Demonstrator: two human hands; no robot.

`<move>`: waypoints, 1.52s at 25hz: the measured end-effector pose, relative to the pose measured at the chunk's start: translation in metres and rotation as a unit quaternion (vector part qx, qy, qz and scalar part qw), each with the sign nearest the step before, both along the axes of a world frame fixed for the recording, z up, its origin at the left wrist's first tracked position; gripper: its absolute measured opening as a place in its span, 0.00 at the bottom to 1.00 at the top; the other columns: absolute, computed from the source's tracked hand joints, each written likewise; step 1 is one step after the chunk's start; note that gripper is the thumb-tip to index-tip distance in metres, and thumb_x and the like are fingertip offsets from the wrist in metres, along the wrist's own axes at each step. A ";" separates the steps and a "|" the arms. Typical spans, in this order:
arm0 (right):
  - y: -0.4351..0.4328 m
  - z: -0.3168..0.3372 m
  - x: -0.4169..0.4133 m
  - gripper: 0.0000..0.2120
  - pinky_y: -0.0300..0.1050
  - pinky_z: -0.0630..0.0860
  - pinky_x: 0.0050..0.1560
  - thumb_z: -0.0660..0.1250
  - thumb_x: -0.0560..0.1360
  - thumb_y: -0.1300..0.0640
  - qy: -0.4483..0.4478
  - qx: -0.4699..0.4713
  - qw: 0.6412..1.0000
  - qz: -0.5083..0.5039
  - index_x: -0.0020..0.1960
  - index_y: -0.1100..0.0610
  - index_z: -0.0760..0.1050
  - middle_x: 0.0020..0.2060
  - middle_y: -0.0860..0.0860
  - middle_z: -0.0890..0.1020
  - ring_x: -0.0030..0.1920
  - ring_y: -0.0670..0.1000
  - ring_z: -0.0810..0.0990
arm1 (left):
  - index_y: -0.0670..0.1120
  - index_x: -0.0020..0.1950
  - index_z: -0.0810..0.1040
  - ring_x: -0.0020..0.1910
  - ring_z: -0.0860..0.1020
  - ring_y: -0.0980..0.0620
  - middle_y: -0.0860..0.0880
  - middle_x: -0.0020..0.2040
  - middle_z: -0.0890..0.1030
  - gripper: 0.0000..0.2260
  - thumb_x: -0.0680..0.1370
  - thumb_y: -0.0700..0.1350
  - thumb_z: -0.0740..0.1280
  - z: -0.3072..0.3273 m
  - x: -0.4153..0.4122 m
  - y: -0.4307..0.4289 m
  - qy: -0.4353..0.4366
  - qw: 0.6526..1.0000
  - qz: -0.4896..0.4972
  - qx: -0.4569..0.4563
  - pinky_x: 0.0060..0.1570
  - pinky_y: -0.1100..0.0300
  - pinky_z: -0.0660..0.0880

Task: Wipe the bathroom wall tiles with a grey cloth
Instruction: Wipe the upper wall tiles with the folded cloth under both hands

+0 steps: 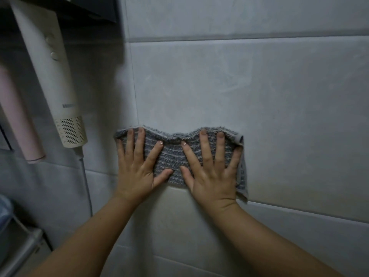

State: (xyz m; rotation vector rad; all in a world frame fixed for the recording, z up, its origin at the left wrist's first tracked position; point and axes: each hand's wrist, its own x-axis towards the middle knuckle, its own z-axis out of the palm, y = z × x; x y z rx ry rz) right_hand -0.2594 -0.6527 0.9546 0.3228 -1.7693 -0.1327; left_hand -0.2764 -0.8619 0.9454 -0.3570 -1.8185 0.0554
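Observation:
A grey ribbed cloth [172, 156] lies flat against the pale grey wall tiles [239, 86], spread sideways. My left hand [137, 166] presses on its left half with fingers spread. My right hand [213, 170] presses on its right half, fingers also spread. The cloth's right edge hangs loose past my right little finger. Both palms cover the cloth's lower part, which sits just above a horizontal grout line.
A white hair dryer [54, 76] hangs on the wall at the left, its cord [86, 182] trailing down. A pink tube-shaped object [18, 120] hangs beside it. A dark shelf [79, 9] is at the top left. A white rack [18, 242] stands at the bottom left.

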 end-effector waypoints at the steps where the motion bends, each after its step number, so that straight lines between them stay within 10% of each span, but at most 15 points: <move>1: -0.001 -0.005 0.000 0.28 0.69 0.39 0.73 0.57 0.79 0.40 -0.002 0.014 1.000 0.002 0.76 0.46 0.58 0.75 0.55 0.57 0.77 0.62 0.40 | 0.54 0.79 0.52 0.78 0.48 0.36 0.44 0.81 0.42 0.33 0.79 0.67 0.56 -0.009 0.001 -0.001 -0.005 1.000 0.003 0.007 0.72 0.30 0.50; 38: 0.468 0.007 0.079 0.25 0.69 0.47 0.73 0.61 0.73 0.43 0.003 -0.001 0.998 -0.061 0.69 0.46 0.65 0.74 0.55 0.60 0.77 0.61 0.49 | 0.54 0.80 0.56 0.79 0.47 0.37 0.41 0.80 0.49 0.33 0.79 0.66 0.57 0.017 0.070 0.482 -0.012 0.998 -0.063 -0.028 0.73 0.32 0.43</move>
